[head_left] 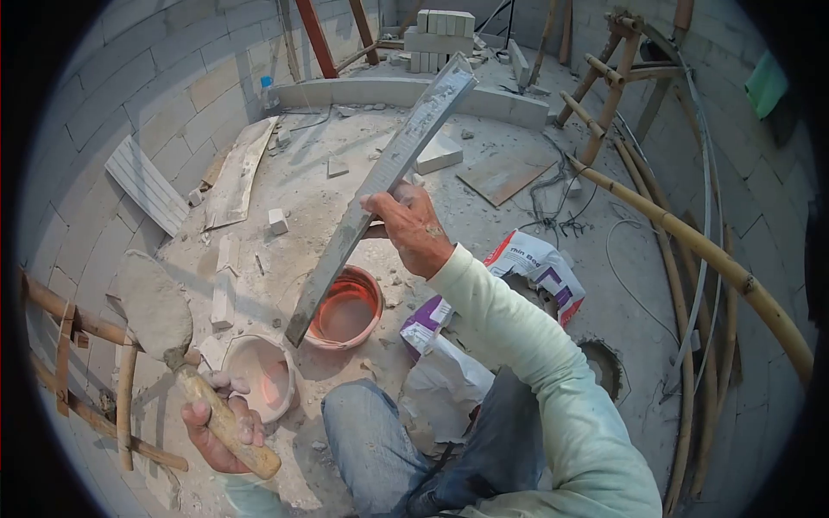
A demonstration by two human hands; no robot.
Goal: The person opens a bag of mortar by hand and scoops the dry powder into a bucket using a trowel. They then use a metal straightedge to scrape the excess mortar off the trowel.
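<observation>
My left hand (216, 432) is closed round the wooden handle of a trowel (154, 304), at the lower left. Its blade points up and away and is coated with grey mortar. In my right hand (413, 226), a long grey straightedge (393, 160) slants from upper right to lower left. Mortar smears cover parts of its face. The bar's lower end hangs in front of an orange-red bucket (377, 321) with a dusty inside. Just right of my left hand stands a pale, mortar-caked bucket (290, 380) with orange showing inside.
A torn bag of powder (535, 263) lies on the floor beyond my right forearm. Bamboo poles (725, 268) run along the right side, near a wooden trestle (609, 86). A low block wall (389, 91) crosses the back, with stacked blocks (440, 39) behind it.
</observation>
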